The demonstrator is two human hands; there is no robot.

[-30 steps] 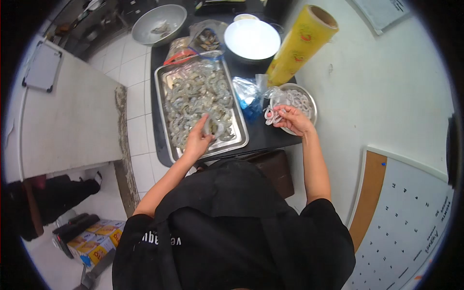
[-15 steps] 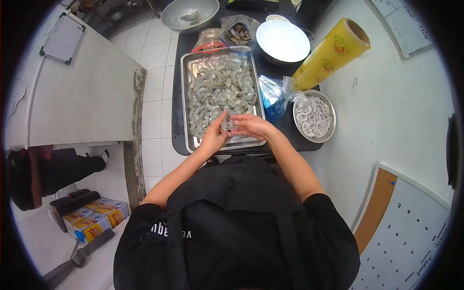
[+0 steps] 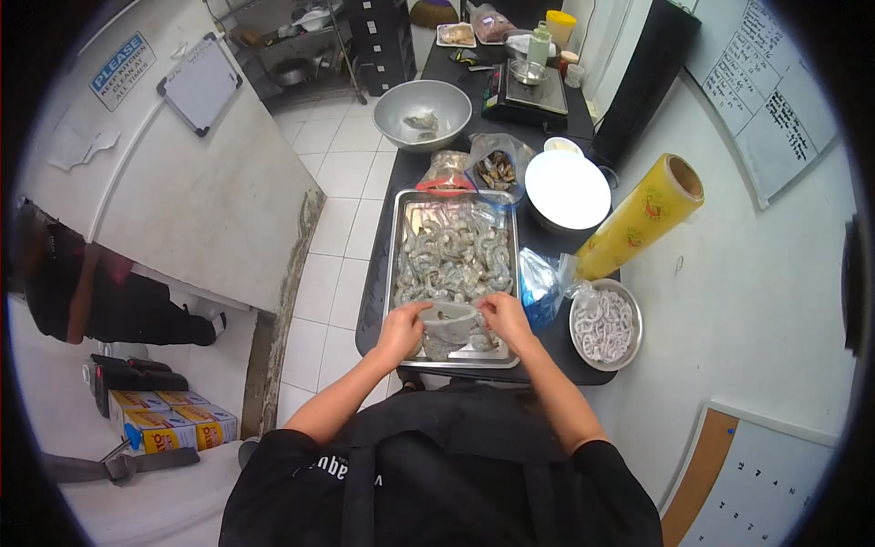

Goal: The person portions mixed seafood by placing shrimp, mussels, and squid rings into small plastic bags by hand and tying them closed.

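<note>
Both of my hands are above the near end of a metal tray (image 3: 398, 273) full of raw shrimp (image 3: 451, 260). A clear plastic bag (image 3: 447, 330) is stretched between them, its mouth spread wide. My left hand (image 3: 401, 330) pinches the left edge of the bag, and my right hand (image 3: 504, 319) pinches the right edge. Greyish shapes show at the bag, but I cannot tell whether they are inside it or in the tray beneath.
Beyond the tray stand a large metal bowl (image 3: 392, 114), a bag of mussels (image 3: 497, 170) and a white round lid or plate (image 3: 567, 190). To the right are a yellow film roll (image 3: 643, 217), a blue bag (image 3: 540, 294) and a bowl of pale rings (image 3: 603, 326). Another person (image 3: 109, 283) is at far left.
My hands have moved apart, and the bag between them has opened from a small bunched shape to a wide mouth. The camera view has tilted up, showing more of the table's far end.
</note>
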